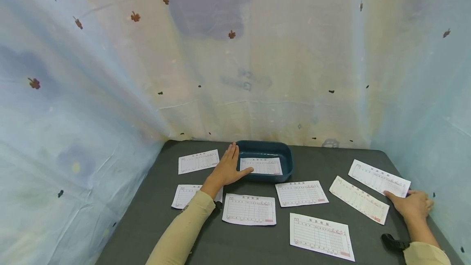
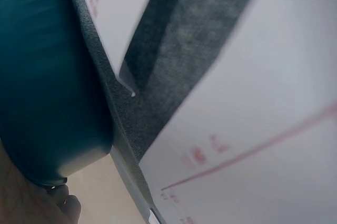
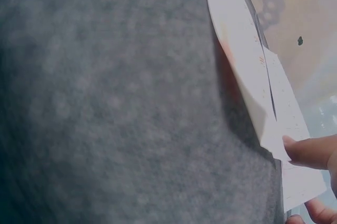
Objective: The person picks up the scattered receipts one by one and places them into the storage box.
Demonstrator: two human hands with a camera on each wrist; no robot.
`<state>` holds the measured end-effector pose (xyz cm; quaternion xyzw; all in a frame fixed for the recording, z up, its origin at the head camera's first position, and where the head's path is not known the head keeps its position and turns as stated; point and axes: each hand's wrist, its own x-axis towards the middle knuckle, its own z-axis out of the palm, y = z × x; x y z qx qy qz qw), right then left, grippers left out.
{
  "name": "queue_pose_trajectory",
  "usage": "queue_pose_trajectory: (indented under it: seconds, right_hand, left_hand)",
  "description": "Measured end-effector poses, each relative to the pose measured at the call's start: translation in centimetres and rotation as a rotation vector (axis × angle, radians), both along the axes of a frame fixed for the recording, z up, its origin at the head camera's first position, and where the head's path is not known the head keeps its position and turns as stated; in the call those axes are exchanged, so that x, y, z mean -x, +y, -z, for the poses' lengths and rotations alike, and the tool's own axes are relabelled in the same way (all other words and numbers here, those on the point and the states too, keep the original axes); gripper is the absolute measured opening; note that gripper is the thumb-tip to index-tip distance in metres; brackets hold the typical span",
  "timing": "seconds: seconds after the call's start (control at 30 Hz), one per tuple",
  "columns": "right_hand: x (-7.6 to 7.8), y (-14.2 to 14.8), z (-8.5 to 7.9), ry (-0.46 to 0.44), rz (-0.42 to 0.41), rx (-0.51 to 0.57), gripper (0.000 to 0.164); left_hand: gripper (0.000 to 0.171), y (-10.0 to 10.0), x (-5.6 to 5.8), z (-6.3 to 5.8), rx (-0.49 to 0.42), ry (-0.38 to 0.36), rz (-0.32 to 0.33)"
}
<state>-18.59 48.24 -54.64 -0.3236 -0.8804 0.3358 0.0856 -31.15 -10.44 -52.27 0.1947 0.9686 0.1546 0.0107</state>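
My left hand [image 1: 227, 169] rests at the left side of a dark teal plastic basin [image 1: 288, 162], fingers extended along its rim and thumb reaching over the front edge. A printed form slip [image 1: 261, 166] lies inside the basin. In the left wrist view the fingertips [image 2: 71, 208] show at the basin's rim. At the far right my right hand [image 1: 413, 204] holds the right end of a white form slip [image 1: 379, 178] between thumb and fingers. A cream form slip [image 1: 358, 199] lies just in front of it, its edge lifted off the table in the right wrist view.
More printed forms lie spread over the dark grey table [image 1: 257, 244]: one form [image 1: 198, 161] left of the basin, another form [image 1: 249, 209] in front, a form [image 1: 301, 193] to its right, and a larger form [image 1: 321, 236] nearest. A patterned curtain [image 1: 279, 72] hangs behind.
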Motion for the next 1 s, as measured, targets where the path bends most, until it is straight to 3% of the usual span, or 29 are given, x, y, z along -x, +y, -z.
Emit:
queue_pose_trajectory:
  seconds: [0.43, 0.63, 1.0]
  right_hand:
    - [-0.2, 0.2, 0.0, 0.078, 0.033, 0.049, 0.042]
    - [-0.2, -0.1, -0.4, 0.067, 0.05, 0.061, 0.042]
    - [0.5, -0.9, -1.3, 0.086, -0.023, 0.053, 0.039]
  left_hand:
    - [0.118, 0.0, 0.0, -0.1, -0.013, 0.009, 0.005]
    - [0.118, -0.1, 0.1, 0.0, -0.011, 0.015, 0.009]
    - [0.118, -0.1, 0.2, 0.1, 0.005, 0.007, 0.007]
